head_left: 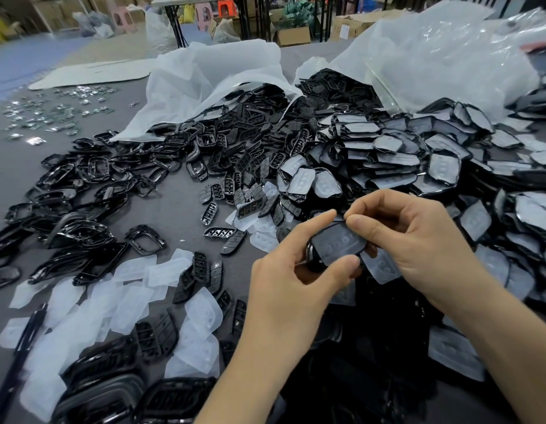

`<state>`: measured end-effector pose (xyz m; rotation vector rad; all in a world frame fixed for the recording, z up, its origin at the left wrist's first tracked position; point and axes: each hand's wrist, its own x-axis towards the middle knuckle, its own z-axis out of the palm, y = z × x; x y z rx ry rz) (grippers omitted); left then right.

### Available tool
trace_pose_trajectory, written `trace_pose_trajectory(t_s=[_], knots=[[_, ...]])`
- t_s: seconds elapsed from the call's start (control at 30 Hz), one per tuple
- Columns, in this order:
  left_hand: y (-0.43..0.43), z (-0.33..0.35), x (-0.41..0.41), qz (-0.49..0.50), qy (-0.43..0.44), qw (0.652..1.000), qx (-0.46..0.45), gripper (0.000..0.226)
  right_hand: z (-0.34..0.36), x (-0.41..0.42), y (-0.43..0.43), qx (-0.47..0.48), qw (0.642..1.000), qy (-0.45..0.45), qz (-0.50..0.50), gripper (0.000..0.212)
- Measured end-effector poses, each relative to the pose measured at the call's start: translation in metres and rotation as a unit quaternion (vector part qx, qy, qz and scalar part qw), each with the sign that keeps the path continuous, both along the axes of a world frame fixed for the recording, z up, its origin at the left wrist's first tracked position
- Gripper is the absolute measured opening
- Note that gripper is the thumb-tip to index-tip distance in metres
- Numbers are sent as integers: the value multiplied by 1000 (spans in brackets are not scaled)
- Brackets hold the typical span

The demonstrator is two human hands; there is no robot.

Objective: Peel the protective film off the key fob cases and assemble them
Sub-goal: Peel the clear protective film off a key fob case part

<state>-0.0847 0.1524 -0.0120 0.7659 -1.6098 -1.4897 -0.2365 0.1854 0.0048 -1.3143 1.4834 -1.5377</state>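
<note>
Warehouse workshop: cardboard boxes; heaped fob parts.

Beyond the grey bench, a white folding table stood on black legs. Left of it lay blue floor and a pink stool; right of it sat open cardboard boxes.

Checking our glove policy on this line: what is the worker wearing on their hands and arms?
Nothing visible: the left hand and right hand are bare, without gloves, rings or watch. The left forearm and right forearm are uncovered; no sleeve shows.
</note>
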Motion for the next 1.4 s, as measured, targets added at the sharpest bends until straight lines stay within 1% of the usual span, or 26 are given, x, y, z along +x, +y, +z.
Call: trace_pose_trajectory(t_s=[0.03,0.17,0.33,0.43,0.47,0.5,0.53,0.6,0.63,0.67,0.7,0.73,0.83,0.97,1.07,1.17,1.27,1.33,1.37,1.4], knots=[[0,0,0,-4,-1,1000,-5,40,0,0,0,1,1000,3,1,2],[-1,2,1,-11,45,998,46,37,-3,0,0,-1,1000,14,-4,12],[0,4,0,-23,60,995,74,36,-2,1,0,-6,1000,23,-18,14],[0,5,-1,-30,73,994,82,35,0,3,0,-3,999,19,-36,10],[0,5,-1,-26,81,993,80,35,0,5,1,1,999,4,-43,4],[1,6,-2,-22,89,993,75,36,1,7,1,12,999,-18,-49,12],[2,7,-3,-16,98,993,71,37,1,11,2,32,998,-43,-39,25],[6,9,-4,-4,122,990,71,42,-1,21,3,71,991,-111,20,45],[7,10,-4,0,132,988,73,45,-1,27,4,77,983,-156,50,46],[9,11,-5,1,141,987,75,47,-1,32,4,66,977,-194,64,41],[10,11,-6,-3,149,986,76,48,-2,35,4,48,975,-209,62,36],[10,11,-6,-7,154,985,77,50,-3,36,5,30,978,-202,48,34],[11,11,-8,-8,155,984,82,50,-1,38,6,9,979,-204,17,35],[13,14,-8,-16,150,984,93,39,-1,38,8,34,972,-233,-10,40],[14,14,-9,-16,154,983,99,39,-4,36,7,58,963,-262,-21,50],[13,14,-9,-16,170,979,107,29,-3,37,7,71,966,-245,-41,48],[11,14,-8,-34,165,979,112,30,-4,35,7,69,972,-219,-57,56],[10,12,-7,-39,162,979,114,30,-2,34,8,68,974,-205,-67,51],[9,10,-6,-39,149,982,110,30,1,35,7,62,979,-185,-58,49],[9,9,-4,-24,110,991,68,29,1,34,6,56,985,-154,-51,52]])
